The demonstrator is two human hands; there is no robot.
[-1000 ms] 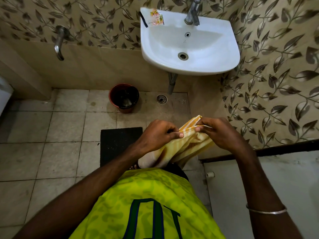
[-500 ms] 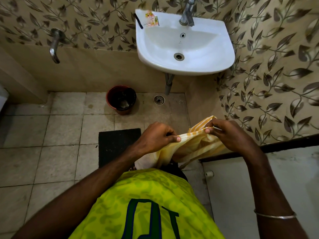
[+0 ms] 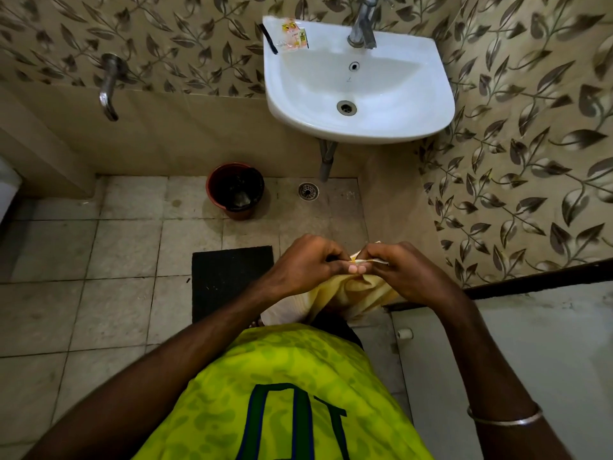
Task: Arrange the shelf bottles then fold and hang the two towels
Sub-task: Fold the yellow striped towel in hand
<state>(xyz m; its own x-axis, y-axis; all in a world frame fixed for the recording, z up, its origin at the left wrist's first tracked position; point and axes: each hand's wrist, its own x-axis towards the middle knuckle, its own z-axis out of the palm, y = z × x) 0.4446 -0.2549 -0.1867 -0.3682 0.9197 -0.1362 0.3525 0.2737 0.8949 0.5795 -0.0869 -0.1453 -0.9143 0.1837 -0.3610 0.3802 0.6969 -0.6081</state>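
Observation:
A yellow striped towel [image 3: 351, 293] hangs bunched below my two hands, in front of my green shirt. My left hand [image 3: 305, 263] pinches its top edge with curled fingers. My right hand [image 3: 404, 270] grips the same edge, fingertips touching those of the left. Most of the towel's top edge is hidden between the two hands. No shelf, bottles or second towel are in view.
A white sink [image 3: 358, 127] with a tap hangs on the leaf-patterned wall ahead. A red-brown bucket [image 3: 237, 190] stands on the tiled floor beside a drain [image 3: 308, 190]. A black mat [image 3: 229, 277] lies under my left arm. A wall tap [image 3: 109, 84] sticks out at left.
My hands were apart with the towel's edge stretched between them; they have now come together, bringing the towel's top corners to meet, and the cloth bunches below.

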